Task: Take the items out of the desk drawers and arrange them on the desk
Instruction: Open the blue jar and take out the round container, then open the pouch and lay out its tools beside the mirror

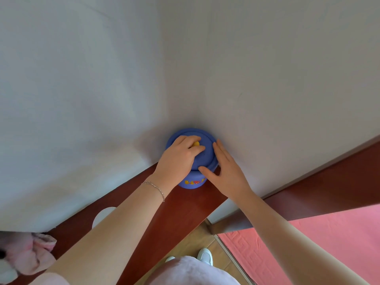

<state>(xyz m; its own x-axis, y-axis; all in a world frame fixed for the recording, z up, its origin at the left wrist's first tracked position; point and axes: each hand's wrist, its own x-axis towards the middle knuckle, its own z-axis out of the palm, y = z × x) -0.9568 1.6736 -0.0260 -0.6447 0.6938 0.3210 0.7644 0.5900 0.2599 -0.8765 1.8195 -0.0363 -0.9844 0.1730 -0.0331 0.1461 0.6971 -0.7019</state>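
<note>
Blue jar [192, 183]: round, smooth, matte, plastic-looking; stands upright at the far corner of the desk [183, 204], right where the two white walls [82, 89] meet. Contents not visible; the blue lid [206, 140] covers the mouth. Lid is a flat disc with a raised rim and a small yellow knob [196, 144] at centre. Yellow and red lettering on the jar's near side, partly hidden.

Left hand [181, 155]: lies over the lid from the left, fingers curled round the yellow knob, pinching it. A thin chain bracelet [154, 188] sits on that wrist.

Right hand [224, 167]: flat and spread, fingers against the right edge of the lid, thumb across the near rim; pressing rather than gripping.

Desk: dark red-brown, glossy, wood-like. Pink plush toy [26, 254], fuzzy, at near left on the desk. Pink textured mat [308, 243] on the floor at right, beside wood-tone flooring [195, 237]. White shoes [205, 256] below.
</note>
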